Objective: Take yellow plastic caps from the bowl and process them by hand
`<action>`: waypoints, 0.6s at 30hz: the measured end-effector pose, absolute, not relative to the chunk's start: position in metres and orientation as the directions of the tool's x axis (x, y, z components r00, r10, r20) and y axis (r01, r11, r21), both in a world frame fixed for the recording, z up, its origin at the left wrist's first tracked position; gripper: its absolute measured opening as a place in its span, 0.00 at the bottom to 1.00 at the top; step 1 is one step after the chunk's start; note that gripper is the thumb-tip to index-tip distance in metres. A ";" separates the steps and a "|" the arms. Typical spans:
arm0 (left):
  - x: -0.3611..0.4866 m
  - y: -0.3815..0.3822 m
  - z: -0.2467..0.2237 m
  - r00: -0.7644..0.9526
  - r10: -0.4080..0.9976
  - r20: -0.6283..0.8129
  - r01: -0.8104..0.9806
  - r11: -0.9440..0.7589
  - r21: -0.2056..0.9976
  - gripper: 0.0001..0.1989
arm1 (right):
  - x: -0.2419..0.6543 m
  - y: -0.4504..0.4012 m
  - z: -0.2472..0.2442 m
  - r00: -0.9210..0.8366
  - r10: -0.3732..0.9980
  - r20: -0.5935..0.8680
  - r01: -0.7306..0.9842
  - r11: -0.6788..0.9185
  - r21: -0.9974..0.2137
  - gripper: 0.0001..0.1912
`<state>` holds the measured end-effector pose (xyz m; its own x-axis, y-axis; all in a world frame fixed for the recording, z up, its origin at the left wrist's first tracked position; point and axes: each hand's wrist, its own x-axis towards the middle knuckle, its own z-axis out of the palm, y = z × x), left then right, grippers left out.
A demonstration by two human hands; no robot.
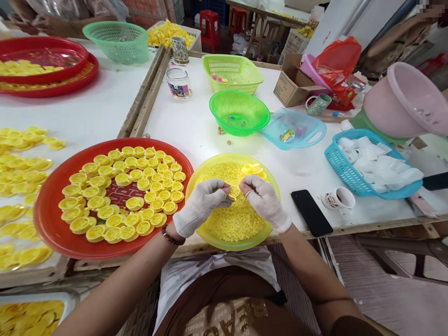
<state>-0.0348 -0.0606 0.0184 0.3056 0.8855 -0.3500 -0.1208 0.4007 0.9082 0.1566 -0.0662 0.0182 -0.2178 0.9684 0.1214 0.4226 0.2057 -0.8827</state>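
White gloves with bare fingertips cover both of my hands. Over a yellow basin (224,241), a small round yellow plastic piece (234,192) is pinched between my left hand (206,203) and my right hand (264,200). Small pale-yellow beads (238,224) fill the basin, and a few yellow pieces (254,170) lie on them at the back right. To the left stands a red tray (47,219) holding rows of similar round yellow pieces (114,219). What the fingertips do behind the piece is partly hidden.
Beyond the basin sit a green bowl (240,112), a lime basket (233,74) and a glass jar (178,84). A black phone (311,212), a cup (338,199) and a blue basket (371,179) of white pieces are to the right. Another person's hands (49,25) show at top left.
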 end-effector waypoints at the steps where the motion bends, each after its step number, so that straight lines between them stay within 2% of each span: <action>1: -0.036 -0.062 0.020 0.292 0.888 -0.355 -0.125 0.404 0.906 0.12 | 0.157 -0.067 0.019 -0.206 0.972 0.111 0.409 0.189 -0.893 0.11; 3: -0.044 -0.063 0.024 0.259 0.899 -0.353 -0.115 0.392 0.913 0.10 | 0.160 -0.069 0.018 -0.190 0.976 0.111 0.434 0.185 -0.882 0.10; 5: -0.063 -0.063 0.029 0.200 0.927 -0.319 -0.070 0.338 0.939 0.08 | 0.164 -0.069 0.015 -0.206 0.967 0.147 0.521 0.236 -0.820 0.07; 7: -0.094 -0.063 0.035 0.089 0.968 -0.237 0.083 0.230 0.970 0.07 | 0.169 -0.069 0.009 -0.247 0.948 0.203 0.607 0.314 -0.730 0.05; 8: -0.112 -0.062 0.037 0.015 0.983 -0.180 0.216 0.173 0.961 0.07 | 0.171 -0.069 0.006 -0.269 0.936 0.226 0.633 0.349 -0.692 0.04; 10: -0.152 -0.062 0.040 -0.128 0.991 -0.047 0.537 0.109 0.836 0.08 | 0.172 -0.069 0.001 -0.294 0.921 0.257 0.655 0.390 -0.647 0.04; 12: -0.189 -0.062 0.038 -0.222 0.973 0.062 0.772 0.136 0.620 0.09 | 0.172 -0.070 -0.002 -0.299 0.915 0.271 0.662 0.404 -0.632 0.04; 15: -0.225 -0.060 0.025 -0.289 0.954 0.084 0.898 0.240 0.369 0.11 | 0.168 -0.070 -0.002 -0.307 0.910 0.279 0.666 0.415 -0.620 0.04; 18: -0.236 -0.057 0.008 -0.356 0.935 -0.011 0.909 0.349 0.230 0.14 | 0.165 -0.069 -0.002 -0.325 0.898 0.296 0.672 0.440 -0.596 0.04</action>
